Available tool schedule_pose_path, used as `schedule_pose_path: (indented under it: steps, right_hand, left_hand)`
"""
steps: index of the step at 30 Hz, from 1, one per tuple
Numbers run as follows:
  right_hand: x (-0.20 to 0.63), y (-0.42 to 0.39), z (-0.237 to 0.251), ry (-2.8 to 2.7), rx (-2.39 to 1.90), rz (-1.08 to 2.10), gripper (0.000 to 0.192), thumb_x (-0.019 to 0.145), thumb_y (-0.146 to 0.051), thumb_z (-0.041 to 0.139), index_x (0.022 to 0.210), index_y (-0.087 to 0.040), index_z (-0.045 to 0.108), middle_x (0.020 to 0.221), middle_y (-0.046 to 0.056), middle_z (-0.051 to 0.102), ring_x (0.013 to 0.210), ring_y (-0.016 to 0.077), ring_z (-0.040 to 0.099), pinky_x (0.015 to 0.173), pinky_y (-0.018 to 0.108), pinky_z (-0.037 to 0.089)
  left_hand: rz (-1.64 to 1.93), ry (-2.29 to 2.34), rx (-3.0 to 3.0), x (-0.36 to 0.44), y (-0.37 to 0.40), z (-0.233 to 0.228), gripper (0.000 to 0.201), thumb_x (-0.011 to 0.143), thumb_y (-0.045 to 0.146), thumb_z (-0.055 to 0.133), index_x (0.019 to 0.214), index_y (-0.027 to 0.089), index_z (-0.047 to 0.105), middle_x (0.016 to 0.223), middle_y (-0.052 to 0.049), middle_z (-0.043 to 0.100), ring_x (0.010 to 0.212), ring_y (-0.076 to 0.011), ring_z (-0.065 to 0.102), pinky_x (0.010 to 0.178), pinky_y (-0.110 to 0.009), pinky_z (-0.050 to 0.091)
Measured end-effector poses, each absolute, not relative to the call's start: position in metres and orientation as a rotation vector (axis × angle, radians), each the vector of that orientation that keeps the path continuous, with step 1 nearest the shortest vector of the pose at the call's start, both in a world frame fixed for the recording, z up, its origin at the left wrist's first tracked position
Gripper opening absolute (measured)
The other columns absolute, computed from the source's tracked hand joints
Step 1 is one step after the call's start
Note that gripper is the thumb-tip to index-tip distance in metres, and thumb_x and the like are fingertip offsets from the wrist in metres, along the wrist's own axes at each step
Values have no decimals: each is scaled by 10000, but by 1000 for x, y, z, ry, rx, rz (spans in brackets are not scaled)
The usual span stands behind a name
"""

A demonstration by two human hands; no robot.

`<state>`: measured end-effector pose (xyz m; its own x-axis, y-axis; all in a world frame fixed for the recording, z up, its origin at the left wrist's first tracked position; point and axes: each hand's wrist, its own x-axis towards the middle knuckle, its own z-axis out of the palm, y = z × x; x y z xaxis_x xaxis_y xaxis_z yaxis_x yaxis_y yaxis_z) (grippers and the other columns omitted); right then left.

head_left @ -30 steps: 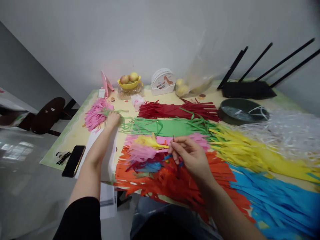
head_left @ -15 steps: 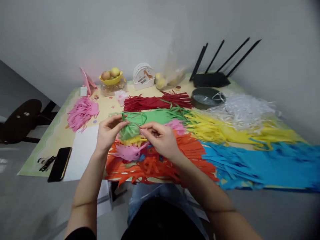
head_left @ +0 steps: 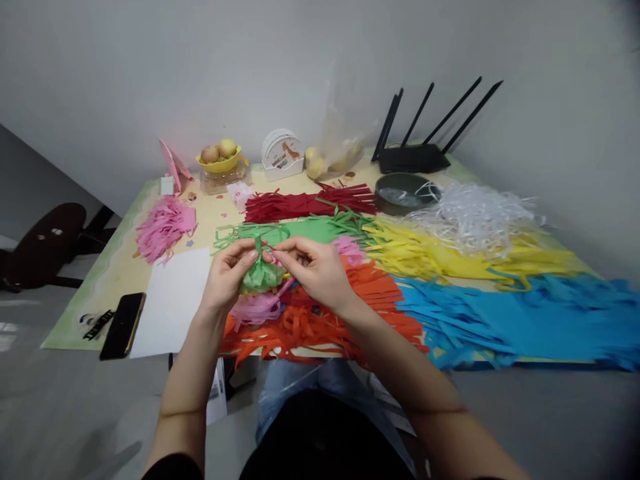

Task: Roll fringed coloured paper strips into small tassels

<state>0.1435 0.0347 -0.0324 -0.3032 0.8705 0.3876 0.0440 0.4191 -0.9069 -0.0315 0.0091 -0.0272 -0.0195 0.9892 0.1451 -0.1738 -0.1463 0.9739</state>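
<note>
My left hand (head_left: 231,270) pinches the gathered neck of a green paper tassel (head_left: 263,277), whose fringe puffs out below the fingers. Close against it, my right hand (head_left: 315,270) is closed in a pinch on a thin reddish tie at the tassel's neck, mostly hidden by the fingertips. Under both hands lie a pink fringed bunch (head_left: 257,308) and orange fringed paper (head_left: 375,293). Just beyond them is a green fringed sheet (head_left: 313,231), with a dark red fringed strip (head_left: 305,205) behind it.
Blue fringed paper (head_left: 540,323), yellow fringe (head_left: 450,257) and white shreds (head_left: 480,213) cover the right side. A dark round tin (head_left: 403,193) and a router (head_left: 413,159) stand behind. At left are a phone (head_left: 123,325), a white sheet (head_left: 173,300) and a pink fringed bunch (head_left: 166,227).
My hands have come closer together, the left moving right and slightly down. The thin tie stretched between them has shortened to the tassel's neck. The view has shifted slightly.
</note>
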Motion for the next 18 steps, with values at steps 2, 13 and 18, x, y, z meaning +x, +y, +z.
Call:
schedule_pose_path:
  steps: [2,13,18]
  right_hand:
    - [144,34,-32,-1684,-816,1042,232,895,-353,620,885,-146,725,670,10,660,544,92,495,523,225,347]
    - [147,36,-29,-1694,-843,1055,196,879,-323,629,861,-146,710,600,-19,572,536,84,460,515,215,337]
    - [148,49,-32,-1624,-727,1372,399,841,-331,664,1197,-161,605,573,-66,582,487,91,508,485,199,393]
  left_hand:
    - [1401,1023,1156,-31,9,-27,308,726,371,835,952,176,759,863,-62,759,918,-222,715,861,-313,557]
    - [1326,1040,1197,-34,9,-29,333,744,400,815,975,171,743,819,-50,738,816,-197,696,770,-287,542]
    - [1189,1117,1298,-40,17,-23,347,725,431,831,900,154,716,814,-50,732,790,-180,677,743,-268,507]
